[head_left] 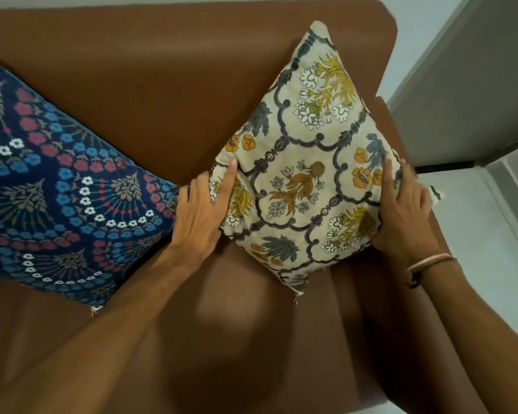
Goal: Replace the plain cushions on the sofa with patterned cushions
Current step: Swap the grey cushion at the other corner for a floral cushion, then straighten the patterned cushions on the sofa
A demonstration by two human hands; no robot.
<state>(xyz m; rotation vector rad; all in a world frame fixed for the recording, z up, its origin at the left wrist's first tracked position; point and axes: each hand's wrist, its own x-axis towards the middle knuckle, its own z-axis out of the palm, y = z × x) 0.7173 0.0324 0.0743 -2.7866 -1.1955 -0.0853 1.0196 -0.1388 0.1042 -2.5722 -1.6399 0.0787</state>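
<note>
A cream cushion [305, 162] with grey scrollwork and yellow and orange flowers stands on one corner at the right end of the brown sofa [168, 94], leaning against the backrest. My left hand [202, 207] grips its left corner, thumb on the front. My right hand [404, 210] holds its right corner, fingers spread along the edge. A dark blue cushion [57, 189] with red, blue and white flowers leans on the backrest to the left, its corner close to my left hand. No plain cushion is in view.
The sofa's right armrest [386, 121] is just behind the cream cushion. Beyond it are pale floor tiles [473, 234] and a grey wall or door panel [473, 94]. Bare brown seat [240, 339] spreads in front of both cushions.
</note>
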